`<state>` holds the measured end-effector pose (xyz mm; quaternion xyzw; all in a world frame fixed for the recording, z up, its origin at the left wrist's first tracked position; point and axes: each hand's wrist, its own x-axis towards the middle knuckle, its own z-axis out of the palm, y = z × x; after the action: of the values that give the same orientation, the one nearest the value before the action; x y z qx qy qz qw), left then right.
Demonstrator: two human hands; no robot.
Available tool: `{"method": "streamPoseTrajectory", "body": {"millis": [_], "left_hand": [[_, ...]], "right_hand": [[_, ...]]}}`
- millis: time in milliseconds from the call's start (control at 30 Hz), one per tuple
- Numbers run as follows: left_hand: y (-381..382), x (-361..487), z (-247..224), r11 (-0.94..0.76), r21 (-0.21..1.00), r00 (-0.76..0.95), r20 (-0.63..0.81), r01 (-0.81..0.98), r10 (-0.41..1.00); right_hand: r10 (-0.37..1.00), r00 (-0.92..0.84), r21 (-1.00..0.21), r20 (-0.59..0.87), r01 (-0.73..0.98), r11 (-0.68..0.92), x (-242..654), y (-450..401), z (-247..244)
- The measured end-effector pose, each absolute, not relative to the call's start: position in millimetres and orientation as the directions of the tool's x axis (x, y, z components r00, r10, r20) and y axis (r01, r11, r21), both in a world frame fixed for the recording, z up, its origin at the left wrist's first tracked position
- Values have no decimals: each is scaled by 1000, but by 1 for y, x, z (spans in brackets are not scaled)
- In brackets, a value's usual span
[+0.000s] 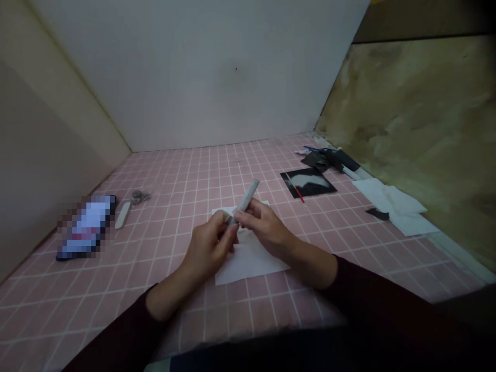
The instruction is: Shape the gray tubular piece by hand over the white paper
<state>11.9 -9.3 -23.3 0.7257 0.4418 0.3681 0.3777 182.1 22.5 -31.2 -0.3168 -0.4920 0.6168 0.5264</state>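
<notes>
Over a sheet of white paper (248, 258), both my hands meet in the middle of the table. My right hand (267, 225) pinches a flat grey sanding stick (248, 194), which points up and away to the right. Its lower end reaches the fingertips of my left hand (211, 240). Those fingers are closed around something small and pale, mostly hidden, that I cannot make out. The paper lies flat under both hands.
A phone with a blurred screen (87, 227), a white rounded stick (123, 215) and small grey coils (138, 196) lie left. To the right are a black sheet with white powder (310, 181), a red-handled brush (299, 194), dark sandpaper pieces (315, 160) and white papers (391, 201).
</notes>
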Motion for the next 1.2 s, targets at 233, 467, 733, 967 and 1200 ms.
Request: {"method": "streamPoseTrajectory", "body": {"millis": [233, 467, 733, 967, 1200], "left_hand": [[-3, 16, -25, 201, 957, 474, -81, -208, 877], [0, 17, -19, 384, 864, 503, -186, -325, 844], [-1, 16, -16, 472, 801, 535, -232, -369, 813], [0, 17, -20, 438, 825, 513, -219, -357, 830], [-3, 21, -17, 308, 892, 472, -126, -330, 873]], "right_hand": [[964, -226, -945, 138, -322, 60, 188, 23, -24], [982, -84, -870, 169, -481, 109, 193, 28, -21], [959, -216, -892, 184, -448, 70, 190, 25, -20], [948, -287, -927, 141, -374, 25, 188, 22, -21], [931, -278, -927, 237, -352, 131, 184, 16, -18]]}}
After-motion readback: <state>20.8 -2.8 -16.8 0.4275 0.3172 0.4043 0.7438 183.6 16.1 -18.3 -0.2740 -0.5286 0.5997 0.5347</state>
